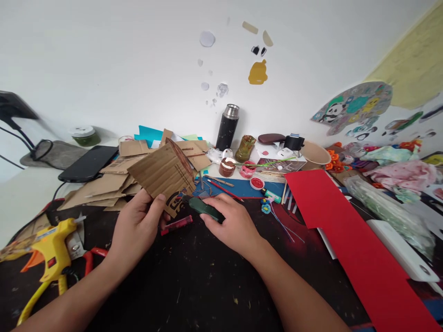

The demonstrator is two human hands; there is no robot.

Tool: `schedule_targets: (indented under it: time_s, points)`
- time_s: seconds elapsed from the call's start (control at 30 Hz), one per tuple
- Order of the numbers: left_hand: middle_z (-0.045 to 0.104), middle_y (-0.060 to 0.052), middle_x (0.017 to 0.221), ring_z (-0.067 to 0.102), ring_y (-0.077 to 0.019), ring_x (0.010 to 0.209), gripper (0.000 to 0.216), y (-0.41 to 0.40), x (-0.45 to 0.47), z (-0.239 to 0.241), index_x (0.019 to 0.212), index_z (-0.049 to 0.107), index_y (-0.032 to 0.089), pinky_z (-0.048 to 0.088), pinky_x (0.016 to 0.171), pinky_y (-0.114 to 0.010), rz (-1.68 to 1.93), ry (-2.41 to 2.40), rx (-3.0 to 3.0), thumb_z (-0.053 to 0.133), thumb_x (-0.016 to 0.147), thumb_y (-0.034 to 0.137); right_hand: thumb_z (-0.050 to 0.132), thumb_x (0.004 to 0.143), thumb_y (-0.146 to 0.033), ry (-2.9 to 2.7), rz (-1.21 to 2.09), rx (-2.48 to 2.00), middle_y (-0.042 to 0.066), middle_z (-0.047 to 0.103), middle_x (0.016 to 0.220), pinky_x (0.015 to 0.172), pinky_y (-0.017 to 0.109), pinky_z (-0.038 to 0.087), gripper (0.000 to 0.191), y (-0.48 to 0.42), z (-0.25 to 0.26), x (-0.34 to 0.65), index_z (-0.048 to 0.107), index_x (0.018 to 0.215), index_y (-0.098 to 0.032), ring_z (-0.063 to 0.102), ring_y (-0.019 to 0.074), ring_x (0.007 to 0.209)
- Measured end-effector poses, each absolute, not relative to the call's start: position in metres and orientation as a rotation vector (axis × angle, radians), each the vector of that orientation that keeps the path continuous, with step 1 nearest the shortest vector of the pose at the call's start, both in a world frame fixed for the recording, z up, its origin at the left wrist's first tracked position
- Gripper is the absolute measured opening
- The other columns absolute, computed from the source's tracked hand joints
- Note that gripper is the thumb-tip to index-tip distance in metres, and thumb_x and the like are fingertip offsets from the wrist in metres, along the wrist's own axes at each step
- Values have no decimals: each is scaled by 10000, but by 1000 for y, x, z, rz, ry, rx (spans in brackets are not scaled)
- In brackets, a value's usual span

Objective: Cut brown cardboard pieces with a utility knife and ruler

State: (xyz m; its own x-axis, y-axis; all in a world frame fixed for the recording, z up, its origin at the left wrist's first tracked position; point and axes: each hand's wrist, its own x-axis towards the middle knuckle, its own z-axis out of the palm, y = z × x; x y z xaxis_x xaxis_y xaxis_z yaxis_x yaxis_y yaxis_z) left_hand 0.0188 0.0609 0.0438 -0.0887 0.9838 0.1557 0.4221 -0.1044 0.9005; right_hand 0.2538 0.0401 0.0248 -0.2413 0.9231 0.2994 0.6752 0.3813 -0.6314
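My left hand (138, 226) grips a piece of brown cardboard (159, 170) by its lower left edge, thumb on the near face. Dark printing shows on the cardboard, which is tilted up off the table, and its right edge looks reddish brown. My right hand (233, 223) is wrapped round a dark green handheld tool (204, 208). The tool's black tip is at the cardboard's lower right part; whether it touches, and its exact kind, I cannot tell. Just below the cardboard lies a dark pink, see-through stick-like object (177, 225).
A yellow glue gun (57, 249) and red-handled pliers (90, 260) lie at left. Cardboard scraps (100, 186) are piled behind. Paint jars (227, 167), a black flask (227, 128) and a red pencil (224, 190) stand or lie at the back. A red sheet (349, 240) stretches along the right.
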Motion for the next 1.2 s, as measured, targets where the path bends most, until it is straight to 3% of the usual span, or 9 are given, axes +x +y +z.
schedule_targets:
  time_s: [0.33,0.7,1.2]
  points:
    - [681,5,720,662,-209,635,337,60,18,41,774,564,282,513,595,-336,1211,1554,1842,523,995,534,736,1010,-307,-2018,511,-1397,87,791,1252,1001,427,597,298,40,25,255,787,1298,-245,769,269,1118]
    - [600,7,692,602,-197,638,327,61,17,43,694,526,285,490,611,-335,1266,1514,2070,533,993,417,731,1000,-290,-1982,555,-1426,73,790,1233,1011,426,593,282,40,29,255,789,1274,-256,767,263,1112]
    - [635,-14,734,615,-217,671,316,62,18,47,707,536,293,524,680,-357,1155,1539,2032,508,974,459,732,998,-296,-2010,526,-1481,75,793,1225,1004,427,590,292,39,29,254,791,1282,-256,768,271,1115]
